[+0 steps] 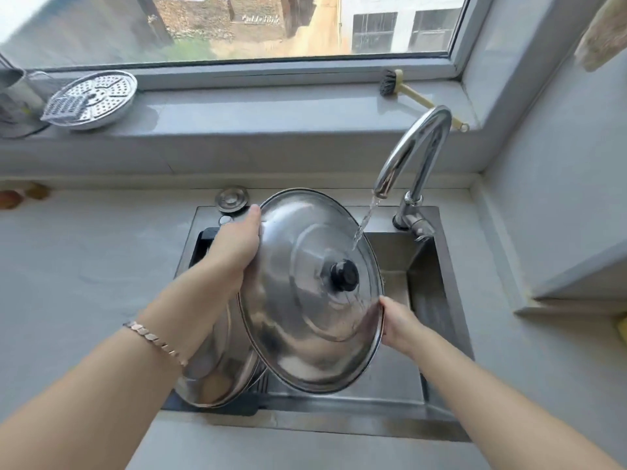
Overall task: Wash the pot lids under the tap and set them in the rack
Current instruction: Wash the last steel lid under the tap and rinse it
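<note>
A large steel pot lid (298, 300) with a black knob (345, 275) is tilted over the sink (437, 293). My left hand (235, 247) grips its upper left rim. My right hand (398, 325) holds its lower right rim. Water runs from the chrome tap (412, 147) onto the lid's upper right edge near the knob. A second steel lid (217, 371) leans in the black rack (203, 244) at the sink's left side, partly hidden behind my left arm and the held lid.
A perforated steamer plate (93, 98) lies on the window sill at the left, and a dish brush (402, 88) at the right. A round steel cap (232, 198) sits behind the sink. Grey countertop (84, 266) spreads left; a wall ledge (576, 283) juts at the right.
</note>
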The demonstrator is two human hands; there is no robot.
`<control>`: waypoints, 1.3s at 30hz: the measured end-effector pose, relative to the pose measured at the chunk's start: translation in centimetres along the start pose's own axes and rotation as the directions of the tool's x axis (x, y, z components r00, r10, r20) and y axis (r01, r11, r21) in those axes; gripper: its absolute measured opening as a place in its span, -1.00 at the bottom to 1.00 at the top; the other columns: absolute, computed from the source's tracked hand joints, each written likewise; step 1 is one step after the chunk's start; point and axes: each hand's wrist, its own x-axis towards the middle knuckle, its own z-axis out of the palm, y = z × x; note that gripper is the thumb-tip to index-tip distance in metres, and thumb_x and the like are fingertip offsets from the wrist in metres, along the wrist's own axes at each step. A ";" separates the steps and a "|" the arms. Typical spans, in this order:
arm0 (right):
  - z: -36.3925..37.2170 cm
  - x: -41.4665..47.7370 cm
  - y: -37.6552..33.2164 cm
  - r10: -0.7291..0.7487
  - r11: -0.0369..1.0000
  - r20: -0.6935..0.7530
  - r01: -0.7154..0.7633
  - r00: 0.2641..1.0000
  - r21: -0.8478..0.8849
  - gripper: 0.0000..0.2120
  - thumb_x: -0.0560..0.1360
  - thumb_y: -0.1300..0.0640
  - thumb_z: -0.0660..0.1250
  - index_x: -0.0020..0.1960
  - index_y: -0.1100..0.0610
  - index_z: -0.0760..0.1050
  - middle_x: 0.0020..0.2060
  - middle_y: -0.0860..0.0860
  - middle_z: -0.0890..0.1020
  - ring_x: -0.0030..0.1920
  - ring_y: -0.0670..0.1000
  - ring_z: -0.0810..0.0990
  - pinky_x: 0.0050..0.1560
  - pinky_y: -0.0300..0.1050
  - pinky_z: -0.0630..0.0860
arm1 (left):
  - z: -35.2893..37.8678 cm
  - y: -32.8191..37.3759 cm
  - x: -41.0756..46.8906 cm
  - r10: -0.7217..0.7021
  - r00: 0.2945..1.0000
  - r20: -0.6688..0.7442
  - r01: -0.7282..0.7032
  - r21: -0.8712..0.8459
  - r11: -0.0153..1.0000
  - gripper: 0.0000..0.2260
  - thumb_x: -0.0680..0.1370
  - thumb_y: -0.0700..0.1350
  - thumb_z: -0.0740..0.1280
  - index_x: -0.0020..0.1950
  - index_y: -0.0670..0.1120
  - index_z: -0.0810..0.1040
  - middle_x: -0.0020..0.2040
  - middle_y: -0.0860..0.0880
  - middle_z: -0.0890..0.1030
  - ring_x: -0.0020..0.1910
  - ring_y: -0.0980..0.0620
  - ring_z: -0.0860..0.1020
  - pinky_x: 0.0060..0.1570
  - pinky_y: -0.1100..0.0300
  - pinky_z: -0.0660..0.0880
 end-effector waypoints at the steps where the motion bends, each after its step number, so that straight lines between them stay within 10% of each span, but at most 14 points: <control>1: 1.0 0.2 0.5 0.019 1.000 0.023 -0.019 1.000 -0.020 -0.77 0.57 0.19 0.11 -0.10 0.23 0.52 -0.40 0.12 0.65 -0.40 0.06 0.63 -0.42 -0.18 0.55 | -0.2 0.2 -0.1 0.032 0.999 0.002 -0.032 0.005 0.999 -0.55 0.58 0.19 0.10 -0.16 -0.17 0.51 -0.08 -0.10 0.53 -0.08 -0.09 0.48 -0.15 0.17 0.32; 3: 2.5 0.5 0.9 0.039 0.999 0.028 -0.038 0.999 -0.034 -0.75 0.54 0.22 0.11 -0.19 0.23 0.52 -0.51 0.08 0.63 -0.46 0.05 0.61 -0.53 -0.25 0.51 | -0.4 0.3 -0.4 0.109 0.994 0.009 -0.109 -0.009 0.994 -0.56 0.57 0.20 0.11 -0.25 -0.15 0.39 -0.26 -0.11 0.40 -0.25 -0.02 0.38 -0.27 0.17 0.25; 8: 1.4 0.8 -1.3 -0.289 0.948 -0.207 0.248 0.935 -0.200 -0.68 0.59 0.08 0.06 0.20 0.22 0.46 0.11 0.11 0.55 0.13 0.11 0.51 0.18 -0.01 0.44 | -1.1 -1.3 -1.0 0.213 0.973 -0.086 -0.210 0.046 0.977 -0.55 0.61 0.14 0.06 -0.35 -0.14 0.29 -0.39 -0.07 0.34 -0.39 -0.05 0.31 -0.37 0.13 0.21; 11: -1.2 -2.0 -5.1 -0.603 0.782 -0.251 0.498 0.757 -0.376 -0.78 0.59 0.15 0.09 -0.08 0.18 0.48 -0.14 0.08 0.51 -0.05 0.04 0.44 -0.03 -0.14 0.32 | -0.6 -2.7 -0.2 0.076 0.989 -0.125 -0.076 0.008 0.997 -0.57 0.64 0.08 0.00 -0.30 -0.10 0.41 -0.23 -0.08 0.49 -0.12 -0.05 0.43 -0.16 0.13 0.32; 14: -3.7 -4.5 -8.1 -0.758 0.614 -0.197 0.581 0.621 -0.534 -0.72 0.56 0.14 0.14 -0.29 0.19 0.41 -0.35 0.07 0.47 -0.21 0.06 0.40 -0.19 -0.10 0.26 | 1.3 -4.2 1.2 -0.144 0.989 -0.038 0.143 -0.017 0.990 -0.59 0.64 0.00 -0.04 0.19 -0.21 0.49 0.25 -0.22 0.50 0.22 -0.18 0.46 0.25 0.00 0.38; 18: -5.7 -7.1 -10.8 -0.811 0.513 -0.168 0.544 0.560 -0.664 -0.74 0.53 0.13 0.18 -0.24 0.27 0.47 -0.35 0.15 0.49 -0.26 0.09 0.40 -0.26 -0.08 0.24 | 4.1 -5.4 1.5 -0.300 0.935 0.190 0.332 -0.172 0.927 -0.69 0.61 0.02 0.06 0.13 -0.13 0.48 0.06 -0.17 0.57 0.01 -0.15 0.55 0.13 -0.08 0.49; 24: -8.3 -8.5 -13.3 -0.762 0.485 -0.151 0.399 0.630 -0.778 -0.74 0.49 0.14 0.20 -0.31 0.25 0.48 -0.39 0.16 0.47 -0.30 0.10 0.41 -0.36 -0.16 0.28 | 7.9 -8.3 3.4 -0.333 0.861 0.385 0.419 -0.166 0.892 -0.54 0.44 0.15 0.28 0.15 -0.17 0.57 -0.02 -0.15 0.69 -0.08 -0.17 0.66 0.01 -0.14 0.57; 27: -9.2 -7.7 -12.2 -0.635 0.560 -0.125 0.342 0.762 -0.755 -0.76 0.53 0.18 0.19 -0.29 0.18 0.48 -0.42 0.12 0.46 -0.41 0.04 0.45 -0.40 -0.22 0.40 | 7.3 -6.2 1.7 -0.319 0.918 0.237 0.378 -0.270 0.886 -0.37 0.42 0.27 0.23 0.24 -0.21 0.50 0.10 -0.07 0.62 0.08 -0.14 0.60 0.17 -0.01 0.49; 30: -9.4 -5.8 -9.5 -0.432 0.713 -0.080 0.286 0.898 -0.641 -0.79 0.57 0.23 0.13 -0.22 0.17 0.43 -0.34 0.12 0.46 -0.47 -0.03 0.49 -0.51 -0.22 0.53 | 5.9 -3.8 -0.1 -0.133 0.991 -0.025 0.127 -0.184 0.975 -0.55 0.59 0.17 0.09 -0.14 -0.17 0.51 -0.14 -0.04 0.50 -0.02 -0.08 0.46 -0.12 0.15 0.35; 36: -7.1 -0.9 -5.3 -0.331 0.710 -0.039 0.222 0.943 -0.668 -0.72 0.56 0.28 0.13 0.24 0.33 0.42 -0.08 0.16 0.50 -0.29 -0.02 0.48 -0.37 -0.30 0.50 | 3.7 -2.2 -0.5 0.134 0.983 -0.129 -0.126 0.068 0.990 -0.50 0.62 0.10 0.06 -0.44 -0.15 0.26 -0.43 -0.05 0.36 -0.24 -0.10 0.35 -0.21 0.12 0.22; 39: -5.0 0.2 -5.8 -0.437 0.725 -0.103 0.283 0.893 -0.628 -0.56 0.52 0.27 0.18 0.38 0.32 0.28 0.15 0.16 0.49 0.11 0.14 0.52 0.11 -0.09 0.46 | 3.0 -1.6 -1.1 0.216 0.963 -0.162 -0.198 0.120 0.973 -0.50 0.63 0.07 0.07 -0.47 -0.13 0.23 -0.47 -0.05 0.34 -0.36 -0.09 0.31 -0.25 0.11 0.22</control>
